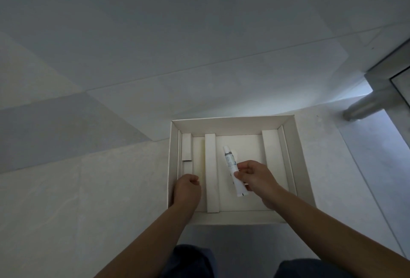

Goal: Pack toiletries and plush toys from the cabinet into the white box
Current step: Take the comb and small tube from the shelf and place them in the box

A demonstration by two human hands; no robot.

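Dark trouser knees point(193, 260) sit nearest. Beyond them, an open white cardboard box point(297, 166) lies on the pale tiled floor point(88, 189). The left hand point(187, 188) rests in its left compartment, fingers curled, nothing seen inside them. The right hand point(255, 178) pinches a slim white plastic tube point(230, 160) over the wide middle compartment.

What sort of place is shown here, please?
Probably an indoor room, near a doorway; which kind, I cannot tell. It has large pale floor tiles and a metal door frame at the right, and the white box lies on the tiles.
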